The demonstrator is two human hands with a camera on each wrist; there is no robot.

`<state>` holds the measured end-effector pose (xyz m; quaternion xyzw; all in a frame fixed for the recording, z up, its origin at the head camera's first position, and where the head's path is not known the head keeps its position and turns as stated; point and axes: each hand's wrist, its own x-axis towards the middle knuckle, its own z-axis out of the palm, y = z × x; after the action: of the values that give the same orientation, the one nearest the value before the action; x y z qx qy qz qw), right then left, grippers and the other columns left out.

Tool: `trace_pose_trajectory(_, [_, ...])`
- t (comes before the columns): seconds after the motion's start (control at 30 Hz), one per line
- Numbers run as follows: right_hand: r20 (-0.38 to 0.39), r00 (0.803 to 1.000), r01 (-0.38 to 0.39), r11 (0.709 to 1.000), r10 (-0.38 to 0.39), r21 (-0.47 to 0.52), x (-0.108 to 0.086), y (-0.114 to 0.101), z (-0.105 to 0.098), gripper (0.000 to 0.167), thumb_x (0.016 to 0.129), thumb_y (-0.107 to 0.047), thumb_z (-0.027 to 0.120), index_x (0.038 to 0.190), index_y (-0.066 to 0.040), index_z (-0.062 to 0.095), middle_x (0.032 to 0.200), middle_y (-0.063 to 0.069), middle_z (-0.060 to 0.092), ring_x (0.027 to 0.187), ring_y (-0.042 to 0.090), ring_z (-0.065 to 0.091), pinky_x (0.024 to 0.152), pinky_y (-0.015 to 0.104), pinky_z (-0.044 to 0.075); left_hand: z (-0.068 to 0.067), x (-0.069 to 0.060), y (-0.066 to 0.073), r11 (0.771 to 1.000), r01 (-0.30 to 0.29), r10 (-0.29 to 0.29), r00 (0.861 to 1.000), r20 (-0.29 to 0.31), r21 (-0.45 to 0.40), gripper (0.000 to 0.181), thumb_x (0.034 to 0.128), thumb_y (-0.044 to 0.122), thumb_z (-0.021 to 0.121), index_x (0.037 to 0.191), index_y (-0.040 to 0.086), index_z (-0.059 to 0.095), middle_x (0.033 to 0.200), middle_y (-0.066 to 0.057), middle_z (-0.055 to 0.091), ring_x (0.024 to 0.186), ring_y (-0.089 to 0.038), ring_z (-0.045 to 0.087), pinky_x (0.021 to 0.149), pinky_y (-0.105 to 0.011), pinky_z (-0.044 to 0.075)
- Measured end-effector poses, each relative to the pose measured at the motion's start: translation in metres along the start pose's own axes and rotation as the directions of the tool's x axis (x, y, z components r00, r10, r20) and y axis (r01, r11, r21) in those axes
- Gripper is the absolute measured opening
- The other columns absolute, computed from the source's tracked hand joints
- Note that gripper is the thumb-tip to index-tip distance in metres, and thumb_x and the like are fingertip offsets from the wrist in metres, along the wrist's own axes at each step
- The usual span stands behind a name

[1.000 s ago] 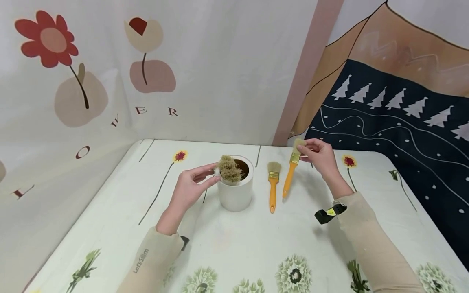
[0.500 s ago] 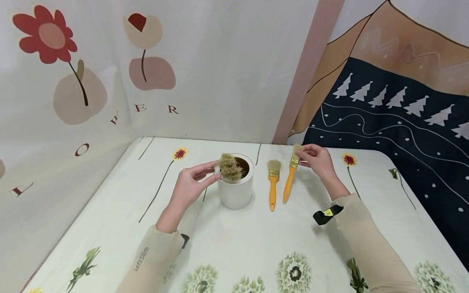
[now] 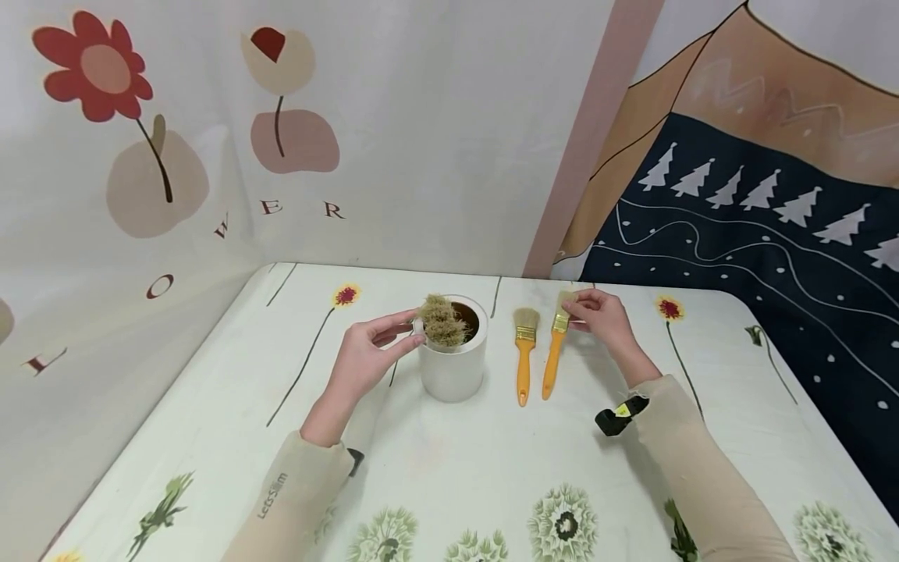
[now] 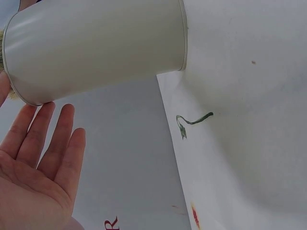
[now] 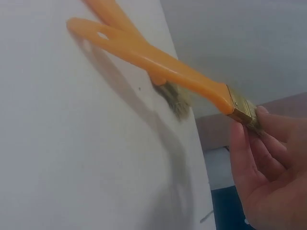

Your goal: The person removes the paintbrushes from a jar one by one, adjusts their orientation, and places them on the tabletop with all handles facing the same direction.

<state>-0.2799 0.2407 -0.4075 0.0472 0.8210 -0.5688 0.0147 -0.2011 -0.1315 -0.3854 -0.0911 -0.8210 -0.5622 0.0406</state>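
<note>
A white cylindrical pot (image 3: 453,375) stands upright on the table, with a shaggy tan-green bristly tuft (image 3: 444,320) at its mouth; what lies under the tuft is hidden. My left hand (image 3: 361,359) touches the left side of the pot's rim with thumb and fingertips, its fingers nearly straight in the left wrist view. By the metal band and bristles, my right hand (image 3: 600,318) pinches a paintbrush (image 3: 553,361) with an orange handle, handle end toward me. A shadow apart from it shows in the right wrist view. Just left of it lies a second orange-handled paintbrush (image 3: 524,359).
A white tablecloth (image 3: 449,468) printed with flowers covers the table. Behind rises a pale curtain (image 3: 421,140) with printed flowers and letters. A dark blue cloth with white trees (image 3: 744,226) hangs at the right.
My right hand has come down and slightly left with the paintbrush, which now lies nearly parallel to the other brush. The left hand and the pot have stayed in place.
</note>
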Motion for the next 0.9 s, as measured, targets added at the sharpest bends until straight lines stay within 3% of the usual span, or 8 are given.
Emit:
trace_pose_trajectory(0.33, [0.025,0.999,-0.040,0.998,0.041,-0.044,0.004,0.009,0.006,0.048,0.097,-0.014,0.065,0.136,0.009,0.050,0.093,-0.003,0.063,0.067,-0.008,0.061,0.073,0.017,0.061,0.000,0.001,-0.001,1.000,0.003,-0.003,1.000,-0.004,0.005,0.042,0.0872,0.025,0.079,0.127,0.013,0.070,0.125,-0.011,0.071,0.116,-0.027,0.068,0.108,-0.047,0.051])
trace_pose_trajectory(0.63, [0.040,0.997,-0.059,0.992,0.064,-0.111,0.008,0.020,0.009,0.045,0.099,-0.016,0.063,0.136,0.008,0.052,0.116,0.020,0.065,0.067,-0.007,0.061,0.069,0.012,0.059,0.000,0.000,-0.001,1.000,0.013,-0.013,1.000,-0.001,0.008,0.042,0.0869,0.026,0.079,0.127,0.015,0.070,0.125,-0.010,0.071,0.117,-0.026,0.068,0.109,-0.047,0.050])
trace_pose_trajectory(0.9, [0.074,0.990,-0.115,0.988,0.123,-0.106,0.008,0.025,0.011,0.045,0.099,-0.014,0.062,0.137,0.007,0.050,0.109,0.012,0.066,0.069,-0.004,0.062,0.068,0.012,0.059,0.000,-0.001,0.001,1.000,0.004,-0.004,1.000,0.000,0.027,0.043,0.0877,0.027,0.078,0.128,0.015,0.070,0.126,-0.010,0.071,0.116,-0.025,0.068,0.108,-0.044,0.051])
